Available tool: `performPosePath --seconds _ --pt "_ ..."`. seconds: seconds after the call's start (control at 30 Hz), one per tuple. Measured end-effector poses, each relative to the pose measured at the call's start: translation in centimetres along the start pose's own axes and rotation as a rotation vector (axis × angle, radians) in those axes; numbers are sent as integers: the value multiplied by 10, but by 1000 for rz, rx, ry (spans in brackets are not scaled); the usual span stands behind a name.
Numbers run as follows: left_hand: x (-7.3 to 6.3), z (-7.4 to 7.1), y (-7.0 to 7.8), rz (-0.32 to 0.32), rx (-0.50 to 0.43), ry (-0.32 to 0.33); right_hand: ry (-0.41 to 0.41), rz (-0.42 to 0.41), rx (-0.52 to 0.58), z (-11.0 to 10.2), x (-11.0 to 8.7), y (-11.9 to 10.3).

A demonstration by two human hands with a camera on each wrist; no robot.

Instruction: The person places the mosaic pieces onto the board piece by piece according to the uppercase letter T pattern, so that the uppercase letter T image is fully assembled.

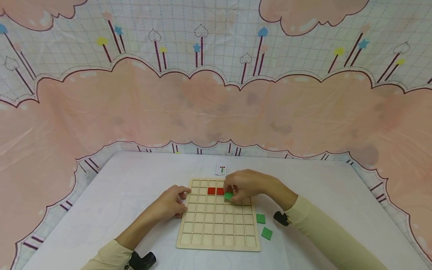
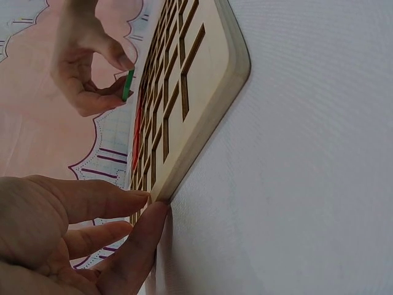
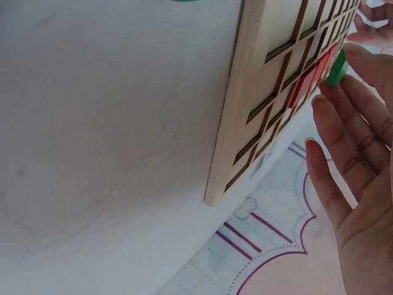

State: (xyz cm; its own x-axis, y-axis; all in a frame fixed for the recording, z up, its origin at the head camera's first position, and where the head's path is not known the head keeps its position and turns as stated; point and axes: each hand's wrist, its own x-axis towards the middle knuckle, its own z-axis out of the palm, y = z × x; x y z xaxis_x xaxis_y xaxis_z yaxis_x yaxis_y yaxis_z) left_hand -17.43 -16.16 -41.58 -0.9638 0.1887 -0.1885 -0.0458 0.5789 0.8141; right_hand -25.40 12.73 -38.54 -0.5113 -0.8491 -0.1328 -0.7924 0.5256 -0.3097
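Note:
A light wooden grid board [image 1: 217,228] lies flat on the white table. Red square tiles [image 1: 211,191] sit side by side in its second row, with the right part of that row hidden behind a hand. My right hand [image 1: 248,183] pinches a green square tile [image 1: 228,196] between thumb and fingers, over the board just below the red tiles. In the right wrist view this green tile [image 3: 336,69] is tilted, near the red ones. My left hand [image 1: 171,201] rests its fingertips and thumb against the board's left edge, spaced apart along it.
Two loose green tiles [image 1: 266,233] lie on the table right of the board. A small card [image 1: 222,170] with a coloured grid pattern lies beyond its far edge. Black wrist cameras [image 1: 281,218] are on both wrists. A patterned cloth [image 1: 216,112] hangs behind the table.

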Motion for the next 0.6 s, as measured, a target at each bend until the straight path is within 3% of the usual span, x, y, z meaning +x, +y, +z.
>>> performPosePath --seconds 0.6 --pt "-1 0 2 -5 2 1 -15 -19 -49 3 13 -8"
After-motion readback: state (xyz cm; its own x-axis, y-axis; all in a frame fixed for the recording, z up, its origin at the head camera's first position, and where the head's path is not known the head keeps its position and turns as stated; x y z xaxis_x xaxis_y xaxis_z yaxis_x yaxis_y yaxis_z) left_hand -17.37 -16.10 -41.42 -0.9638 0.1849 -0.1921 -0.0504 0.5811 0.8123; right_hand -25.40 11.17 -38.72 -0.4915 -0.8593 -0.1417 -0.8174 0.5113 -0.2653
